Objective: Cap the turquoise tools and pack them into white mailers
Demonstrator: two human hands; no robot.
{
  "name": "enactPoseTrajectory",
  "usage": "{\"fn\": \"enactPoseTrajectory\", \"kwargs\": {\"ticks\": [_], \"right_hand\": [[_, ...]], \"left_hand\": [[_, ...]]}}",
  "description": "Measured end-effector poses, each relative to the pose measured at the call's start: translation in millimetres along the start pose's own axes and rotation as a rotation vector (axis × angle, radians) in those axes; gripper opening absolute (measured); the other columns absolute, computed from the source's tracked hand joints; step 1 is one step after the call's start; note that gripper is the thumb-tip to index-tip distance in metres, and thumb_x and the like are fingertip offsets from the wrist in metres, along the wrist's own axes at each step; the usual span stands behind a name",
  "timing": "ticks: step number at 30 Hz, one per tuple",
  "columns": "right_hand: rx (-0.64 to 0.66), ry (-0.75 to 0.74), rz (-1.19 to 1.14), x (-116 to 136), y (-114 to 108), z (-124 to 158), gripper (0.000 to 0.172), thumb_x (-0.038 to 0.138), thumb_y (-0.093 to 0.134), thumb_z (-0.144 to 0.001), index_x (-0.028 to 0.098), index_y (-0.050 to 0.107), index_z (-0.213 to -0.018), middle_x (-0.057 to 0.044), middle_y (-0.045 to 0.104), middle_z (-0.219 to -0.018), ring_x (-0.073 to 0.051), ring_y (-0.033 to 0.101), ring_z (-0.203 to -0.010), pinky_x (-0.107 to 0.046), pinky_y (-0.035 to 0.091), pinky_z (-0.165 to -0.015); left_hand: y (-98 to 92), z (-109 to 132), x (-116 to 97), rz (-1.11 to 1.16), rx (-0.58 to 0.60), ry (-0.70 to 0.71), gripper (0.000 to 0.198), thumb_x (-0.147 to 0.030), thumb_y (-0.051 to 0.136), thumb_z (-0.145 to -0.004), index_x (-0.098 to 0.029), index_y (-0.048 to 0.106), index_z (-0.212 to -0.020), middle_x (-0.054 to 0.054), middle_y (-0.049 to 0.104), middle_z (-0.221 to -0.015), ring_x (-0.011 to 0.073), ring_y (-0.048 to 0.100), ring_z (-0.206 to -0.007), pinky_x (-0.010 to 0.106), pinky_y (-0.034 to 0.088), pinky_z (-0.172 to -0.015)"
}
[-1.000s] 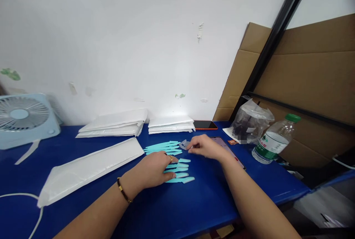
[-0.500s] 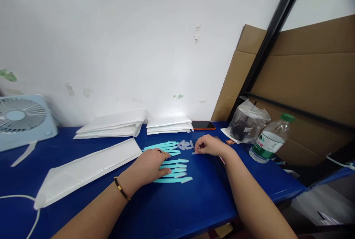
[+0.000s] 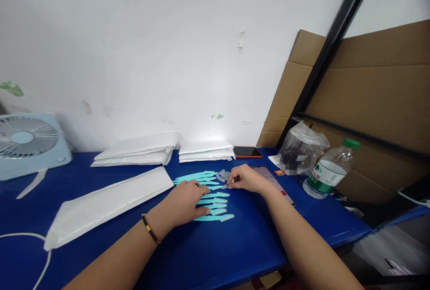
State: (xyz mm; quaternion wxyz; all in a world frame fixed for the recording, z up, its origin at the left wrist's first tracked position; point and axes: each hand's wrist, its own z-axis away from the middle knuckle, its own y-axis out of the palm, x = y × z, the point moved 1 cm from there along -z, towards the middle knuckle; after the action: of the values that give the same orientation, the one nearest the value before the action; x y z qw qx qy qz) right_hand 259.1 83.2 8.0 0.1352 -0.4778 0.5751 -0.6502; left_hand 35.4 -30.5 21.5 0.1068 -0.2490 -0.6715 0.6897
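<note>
Several turquoise eyebrow razors (image 3: 215, 200) lie side by side on the blue table, their tips toward the right. My left hand (image 3: 184, 202) rests over their handles, thumb and fingers apart, with the fingertips touching the razors. Beyond the tips, my right hand (image 3: 242, 178) pinches a small clear plastic cap (image 3: 225, 187) at the end of one razor. Whether the cap sits on that razor or only touches it, I cannot tell. More clear caps (image 3: 221, 175) lie in a small heap just behind my right fingertips.
White padded envelopes (image 3: 110, 207) lie at the left, with stacked ones (image 3: 206, 147) along the wall. A phone (image 3: 278, 185) lies beside my right wrist, another phone (image 3: 247, 152) behind it. A bagged cup (image 3: 297, 146) and water bottle (image 3: 327, 171) stand right; a fan (image 3: 32, 144) stands left.
My right hand has moved left with the clear cap, from open table to a razor's tip. The phone beside its wrist shows more. My left hand stays over the razors.
</note>
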Motion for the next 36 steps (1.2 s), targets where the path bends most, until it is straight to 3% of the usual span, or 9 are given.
{"fn": "enactPoseTrajectory", "kwargs": {"ticks": [4, 11, 15, 17, 23, 36], "right_hand": [[-0.027, -0.035, -0.021, 9.7, 9.2, -5.7, 0.011, 0.027, 0.067, -0.072, 0.019, 0.072, -0.078, -0.001, 0.066, -0.077, -0.012, 0.059, -0.067, -0.019, 0.041, -0.059], [0.068, -0.071, -0.080, 17.0, 7.8, -2.1, 0.016, 0.033, 0.065, -0.074, 0.020, 0.072, -0.079, 0.000, 0.066, -0.072, -0.012, 0.058, -0.062, -0.020, 0.040, -0.056], [-0.194, 0.009, 0.041, 16.3, 11.0, -7.9, 0.017, 0.034, 0.064, -0.076, 0.019, 0.071, -0.082, -0.003, 0.063, -0.077, -0.012, 0.056, -0.066, -0.021, 0.040, -0.060], [-0.250, 0.035, 0.119, 14.4, 16.2, -13.1, 0.018, 0.033, 0.065, -0.074, 0.020, 0.070, -0.085, -0.003, 0.062, -0.080, -0.012, 0.056, -0.068, -0.021, 0.039, -0.061], [-0.194, 0.074, 0.178, 2.8, 18.6, -15.7, 0.006, 0.024, 0.065, -0.072, 0.020, 0.070, -0.072, -0.002, 0.063, -0.077, -0.012, 0.056, -0.068, -0.021, 0.037, -0.060], [-0.073, 0.159, -0.044, 6.0, 12.1, -8.1, 0.011, 0.029, 0.069, -0.067, 0.019, 0.071, -0.069, 0.000, 0.068, -0.066, -0.013, 0.059, -0.059, -0.020, 0.037, -0.052]], "left_hand": [[1.8, -0.1, 0.1, 0.062, 0.011, 0.028, 0.051, -0.052, 0.050, -0.079, -0.022, 0.054, -0.120, 0.007, 0.060, -0.116, 0.0249, 0.051, -0.107, 0.032, 0.042, -0.085], [-0.6, 4.9, -4.2, 0.176, 0.044, 0.057, 0.054, -0.055, 0.049, -0.079, -0.029, 0.046, -0.126, 0.004, 0.061, -0.112, 0.0223, 0.053, -0.102, 0.030, 0.043, -0.081], [-2.2, 3.1, -1.3, 0.078, -0.032, 0.056, 0.055, -0.052, 0.054, -0.076, -0.026, 0.049, -0.125, 0.004, 0.054, -0.124, 0.0242, 0.045, -0.114, 0.033, 0.038, -0.093], [-1.5, 1.7, 1.8, 0.006, -0.057, -0.006, 0.055, -0.052, 0.055, -0.075, -0.026, 0.050, -0.123, 0.005, 0.056, -0.121, 0.0255, 0.046, -0.113, 0.037, 0.037, -0.092], [0.2, 1.1, 5.1, -0.064, -0.020, -0.070, 0.055, -0.052, 0.053, -0.076, -0.026, 0.049, -0.124, 0.007, 0.059, -0.117, 0.0261, 0.048, -0.110, 0.038, 0.037, -0.091], [-4.4, 3.2, -0.7, 0.052, 0.043, -0.052, 0.060, -0.056, 0.048, -0.078, -0.023, 0.046, -0.129, 0.007, 0.057, -0.122, 0.0254, 0.048, -0.112, 0.033, 0.040, -0.090]]}}
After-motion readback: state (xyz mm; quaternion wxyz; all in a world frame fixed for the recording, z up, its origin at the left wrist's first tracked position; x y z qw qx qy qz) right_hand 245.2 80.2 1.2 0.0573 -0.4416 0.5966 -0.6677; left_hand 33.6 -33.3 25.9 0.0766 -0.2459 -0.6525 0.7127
